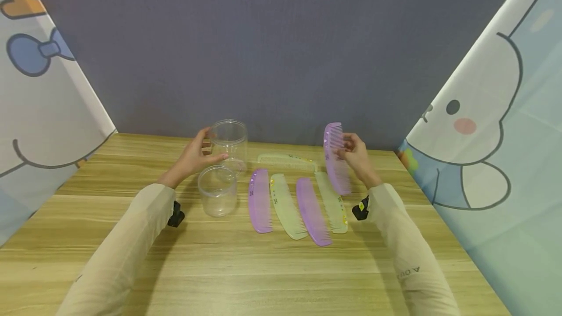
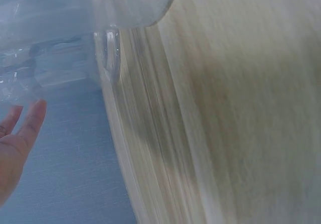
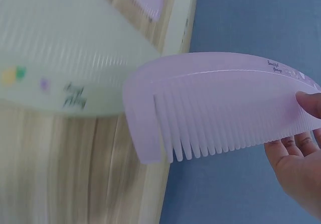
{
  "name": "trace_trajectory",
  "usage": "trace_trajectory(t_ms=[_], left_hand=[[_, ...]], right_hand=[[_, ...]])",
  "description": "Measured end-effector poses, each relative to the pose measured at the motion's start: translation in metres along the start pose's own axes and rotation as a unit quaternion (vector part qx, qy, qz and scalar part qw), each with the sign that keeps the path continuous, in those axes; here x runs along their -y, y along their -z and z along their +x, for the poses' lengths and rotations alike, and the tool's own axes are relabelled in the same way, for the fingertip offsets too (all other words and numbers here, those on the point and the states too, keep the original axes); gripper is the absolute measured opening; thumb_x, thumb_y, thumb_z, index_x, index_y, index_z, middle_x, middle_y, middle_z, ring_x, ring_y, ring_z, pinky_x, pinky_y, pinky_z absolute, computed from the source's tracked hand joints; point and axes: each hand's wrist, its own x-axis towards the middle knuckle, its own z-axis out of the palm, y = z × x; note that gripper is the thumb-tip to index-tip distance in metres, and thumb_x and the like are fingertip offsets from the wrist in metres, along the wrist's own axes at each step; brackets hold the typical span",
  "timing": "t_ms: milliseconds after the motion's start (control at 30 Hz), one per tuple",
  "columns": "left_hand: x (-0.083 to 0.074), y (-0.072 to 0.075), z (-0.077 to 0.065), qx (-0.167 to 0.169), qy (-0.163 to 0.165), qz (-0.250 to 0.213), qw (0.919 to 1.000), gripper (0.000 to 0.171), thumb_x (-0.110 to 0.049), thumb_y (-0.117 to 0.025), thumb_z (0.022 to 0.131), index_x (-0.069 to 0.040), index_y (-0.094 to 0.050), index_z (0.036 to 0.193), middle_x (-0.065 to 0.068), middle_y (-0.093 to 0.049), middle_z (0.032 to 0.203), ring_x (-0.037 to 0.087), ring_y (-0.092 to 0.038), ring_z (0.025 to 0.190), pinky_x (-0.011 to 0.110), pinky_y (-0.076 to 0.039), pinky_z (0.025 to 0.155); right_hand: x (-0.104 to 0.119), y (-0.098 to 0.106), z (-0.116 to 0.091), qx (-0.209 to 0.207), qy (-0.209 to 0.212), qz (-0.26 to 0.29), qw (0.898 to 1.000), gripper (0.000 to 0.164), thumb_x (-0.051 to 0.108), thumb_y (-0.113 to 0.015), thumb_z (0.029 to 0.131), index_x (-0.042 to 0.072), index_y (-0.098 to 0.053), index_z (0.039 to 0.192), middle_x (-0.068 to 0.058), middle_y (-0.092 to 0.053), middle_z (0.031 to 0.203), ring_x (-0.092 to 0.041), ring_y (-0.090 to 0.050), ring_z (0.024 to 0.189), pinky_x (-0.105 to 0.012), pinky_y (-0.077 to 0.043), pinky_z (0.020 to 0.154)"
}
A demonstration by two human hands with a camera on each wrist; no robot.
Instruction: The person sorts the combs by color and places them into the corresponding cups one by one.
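My right hand [image 1: 357, 157] pinches a purple comb [image 1: 335, 169] between thumb and fingers, upright, at the back right of the table. In the right wrist view its wide-toothed end points away from the hand. Two clear plastic jars stand on the left. Beside the rear jar [image 1: 232, 148] is my left hand [image 1: 197, 156], thumb stretched across its front, fingertips right at its side. Just in front of that thumb stands the nearer jar [image 1: 218, 196]. The left wrist view shows straight fingers [image 2: 31, 123] close to the jar wall, with the thumb hidden.
Mid-table lie more combs: a purple comb [image 1: 260, 204], a pale green comb [image 1: 285, 204], another purple comb [image 1: 311, 208] and another green comb [image 1: 335, 208]. A third green comb [image 1: 285, 161] lies crosswise behind them. A grey wall [image 1: 281, 62] rises along the table's rear edge.
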Motion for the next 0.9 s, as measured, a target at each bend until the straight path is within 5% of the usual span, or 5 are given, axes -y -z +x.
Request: trace_trajectory(t_ms=[900], left_hand=[[0.001,0.000,0.000,-0.003,0.005,-0.002,1.0000,0.098,-0.030,-0.076,0.074,-0.005,-0.012,0.145,0.026,-0.034,0.138,0.047,-0.043,0.119,0.052,-0.043,0.098]], right_hand=[[0.038,-0.075,0.024,-0.027,0.058,0.057,0.996,0.041,-0.013,-0.056,0.080,-0.007,-0.045,0.119,-0.028,-0.055,0.114,-0.011,-0.054,0.084,-0.018,-0.048,0.074]])
